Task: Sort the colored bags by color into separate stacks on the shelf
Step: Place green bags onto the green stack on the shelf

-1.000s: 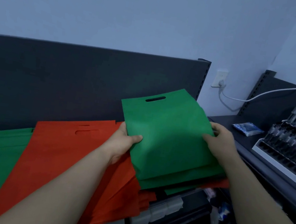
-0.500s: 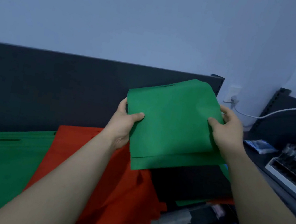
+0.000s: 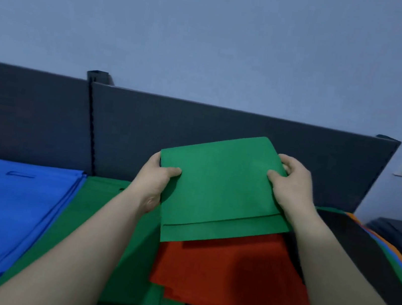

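Fingers, left hand and right hand, pinch green bag, now over red stack.

bag above 1 stack, neighbouring stack left, pile right

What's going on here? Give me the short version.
A person is sorting bags by color. The left hand and right hand grip the side edges of green bags, held in the air over the red stack. The green stack lies just left of it, the blue stack further left. A mixed pile with a dark bag on top sits at the right.
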Motion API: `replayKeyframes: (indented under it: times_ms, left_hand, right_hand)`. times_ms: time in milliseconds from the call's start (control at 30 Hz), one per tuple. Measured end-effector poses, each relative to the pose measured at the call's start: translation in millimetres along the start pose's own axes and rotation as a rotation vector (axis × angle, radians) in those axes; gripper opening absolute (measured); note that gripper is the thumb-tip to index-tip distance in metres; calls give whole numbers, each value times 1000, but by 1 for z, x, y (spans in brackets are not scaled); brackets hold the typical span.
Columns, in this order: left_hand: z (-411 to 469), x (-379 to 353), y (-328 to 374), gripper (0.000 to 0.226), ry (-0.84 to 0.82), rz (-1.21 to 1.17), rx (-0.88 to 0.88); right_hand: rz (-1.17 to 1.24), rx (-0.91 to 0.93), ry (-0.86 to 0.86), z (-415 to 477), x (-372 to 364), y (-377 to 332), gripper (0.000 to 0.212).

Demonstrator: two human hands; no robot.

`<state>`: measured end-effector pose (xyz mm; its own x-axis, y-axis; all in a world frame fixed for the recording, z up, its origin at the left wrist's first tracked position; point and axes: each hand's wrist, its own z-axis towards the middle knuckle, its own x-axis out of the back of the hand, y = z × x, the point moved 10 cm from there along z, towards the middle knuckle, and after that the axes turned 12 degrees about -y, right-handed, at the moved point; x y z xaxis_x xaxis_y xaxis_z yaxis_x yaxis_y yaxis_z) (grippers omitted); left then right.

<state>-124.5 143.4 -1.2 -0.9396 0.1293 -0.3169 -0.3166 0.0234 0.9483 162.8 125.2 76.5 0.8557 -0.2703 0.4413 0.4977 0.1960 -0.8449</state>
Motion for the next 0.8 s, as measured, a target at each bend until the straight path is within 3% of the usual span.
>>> replayKeyframes:
  times_ms: [200,400,600,800]
  left_hand:
    - [-44,126,21,37,175,213,52]
    - [-85,217,-7,37,231,463,285]
    - [-93,258,-30,47,245,698,375]
    - [-78,246,-26,47,211,913,354]
  right_hand:
    - [-3,-107,-199,-29,-122,-20,33]
    - [-194,-287,-430,-69,-216,7,33]
    - [-394,-350,-527,-95,-249,33,53]
    - [-571,-303,-455,-93,-238,37,46]
